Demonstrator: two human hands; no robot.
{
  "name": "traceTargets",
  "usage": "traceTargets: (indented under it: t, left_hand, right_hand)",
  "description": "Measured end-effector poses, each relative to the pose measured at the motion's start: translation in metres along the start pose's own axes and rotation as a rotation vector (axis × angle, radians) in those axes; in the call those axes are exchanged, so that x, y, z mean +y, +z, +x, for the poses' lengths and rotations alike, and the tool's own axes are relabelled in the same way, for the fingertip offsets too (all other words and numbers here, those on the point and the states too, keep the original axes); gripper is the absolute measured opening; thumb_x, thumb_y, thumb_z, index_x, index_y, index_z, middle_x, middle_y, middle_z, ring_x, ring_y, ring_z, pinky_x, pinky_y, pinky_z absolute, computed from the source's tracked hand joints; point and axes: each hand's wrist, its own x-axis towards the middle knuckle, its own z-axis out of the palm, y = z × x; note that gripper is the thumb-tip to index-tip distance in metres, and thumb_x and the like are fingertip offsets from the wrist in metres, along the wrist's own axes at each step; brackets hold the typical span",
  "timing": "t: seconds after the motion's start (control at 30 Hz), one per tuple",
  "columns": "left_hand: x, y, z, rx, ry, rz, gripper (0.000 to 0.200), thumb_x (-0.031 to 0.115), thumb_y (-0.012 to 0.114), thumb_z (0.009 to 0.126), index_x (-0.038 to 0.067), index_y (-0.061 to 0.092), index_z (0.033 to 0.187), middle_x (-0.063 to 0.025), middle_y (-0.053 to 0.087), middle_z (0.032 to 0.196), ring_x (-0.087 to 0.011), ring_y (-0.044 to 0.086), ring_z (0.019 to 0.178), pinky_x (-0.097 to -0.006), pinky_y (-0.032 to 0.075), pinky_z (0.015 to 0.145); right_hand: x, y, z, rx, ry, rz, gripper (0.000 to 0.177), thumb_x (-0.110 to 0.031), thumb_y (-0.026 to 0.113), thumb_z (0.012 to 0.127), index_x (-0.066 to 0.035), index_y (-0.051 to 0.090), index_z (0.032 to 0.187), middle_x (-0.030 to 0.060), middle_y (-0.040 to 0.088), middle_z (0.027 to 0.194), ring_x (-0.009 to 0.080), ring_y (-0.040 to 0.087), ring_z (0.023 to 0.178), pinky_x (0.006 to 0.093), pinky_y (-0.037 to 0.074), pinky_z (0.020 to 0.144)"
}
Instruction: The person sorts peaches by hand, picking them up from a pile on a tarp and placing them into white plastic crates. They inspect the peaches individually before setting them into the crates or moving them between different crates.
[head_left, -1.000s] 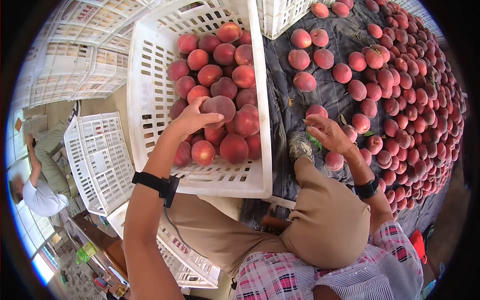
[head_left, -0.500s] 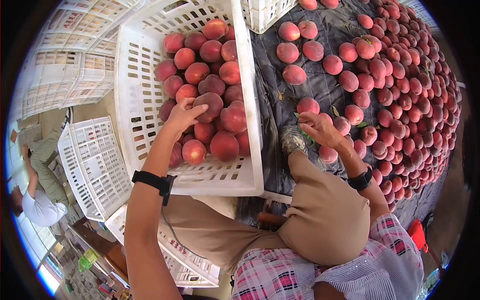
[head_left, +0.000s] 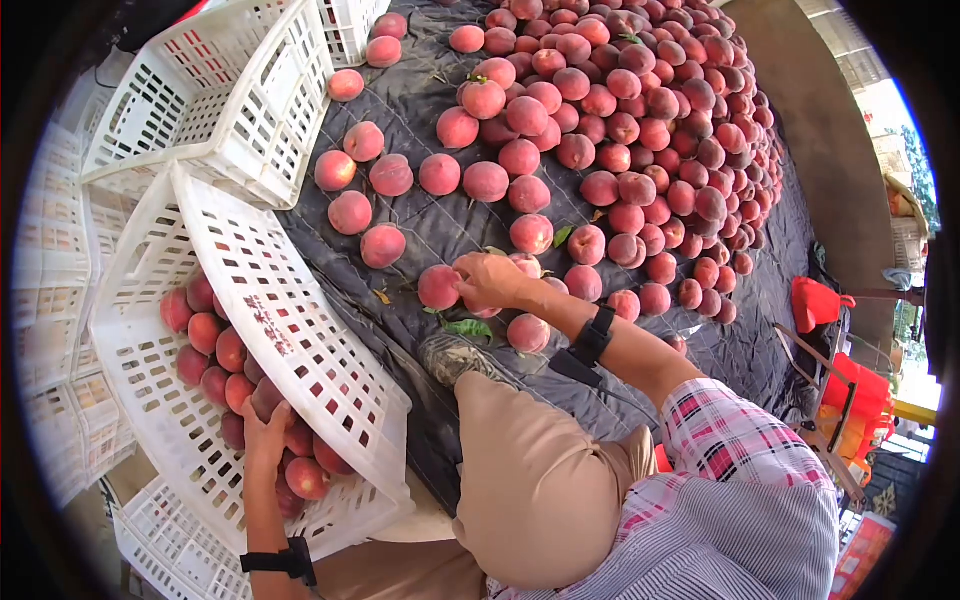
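Down inside a white slatted plastic crate (head_left: 300, 330), my left hand (head_left: 264, 436) has its fingers round a dark red peach (head_left: 268, 398). Several other peaches (head_left: 231, 350) lie about it in the crate. Over the black ground sheet, my right hand (head_left: 490, 281) is bent downward with its fingers curled at the side of a red peach (head_left: 438, 287). Part of another peach shows under that hand, and its fingertips are partly hidden. A peach (head_left: 528, 333) lies just below my right wrist.
A large heap of peaches (head_left: 620, 110) covers the black sheet (head_left: 330, 240) ahead and right. Another white crate (head_left: 250, 110) stands beyond mine, with stacked crates (head_left: 55, 290) at far left. My shoe (head_left: 455, 358) rests on the sheet. Red containers (head_left: 815, 303) stand at right.
My view has swung right, so the crate now appears lower left. My right hand has lowered among the peaches and its fingers have curled. My left hand stays on a peach in the crate.
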Motion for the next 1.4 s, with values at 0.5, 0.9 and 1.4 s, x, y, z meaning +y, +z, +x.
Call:
traceTargets:
  t: [0.5, 0.9, 1.4]
  left_hand:
    - [-0.021, -0.009, 0.010, -0.022, -0.016, 0.051, 0.085, 0.032, 0.063, 0.085, -0.005, 0.013, 0.143, -0.0237, 0.039, 0.137, -0.0299, 0.043, 0.123, -0.0331, 0.043, 0.094]
    - [0.027, -0.033, -0.023, 0.257, 0.213, -0.075, 0.055, 0.023, 0.056, 0.092, 0.001, 0.037, 0.138, -0.0168, 0.049, 0.129, -0.0211, 0.050, 0.116, -0.0316, 0.039, 0.098]
    - [0.095, -0.075, -0.096, -0.121, 0.445, -0.428, 0.070, 0.036, 0.063, 0.084, 0.004, 0.033, 0.137, -0.0117, 0.048, 0.128, -0.0217, 0.054, 0.114, -0.0365, 0.051, 0.088]
  right_hand:
    - [0.039, -0.061, 0.143, 0.391, 0.200, -0.410, 0.071, -0.029, 0.077, 0.066, -0.008, 0.044, 0.126, 0.0200, 0.050, 0.119, 0.0338, 0.052, 0.108, 0.0417, 0.049, 0.087]
    - [-0.051, -0.091, 0.044, -0.343, -0.143, 1.536, 0.071, -0.063, 0.052, 0.084, -0.004, 0.047, 0.124, 0.0128, 0.060, 0.102, 0.0220, 0.062, 0.084, 0.0294, 0.051, 0.065]
    - [-0.304, -0.091, 0.055, -0.113, -0.844, 0.481, 0.076, -0.034, 0.077, 0.076, -0.005, 0.040, 0.135, 0.0151, 0.052, 0.123, 0.0247, 0.058, 0.099, 0.0343, 0.050, 0.082]
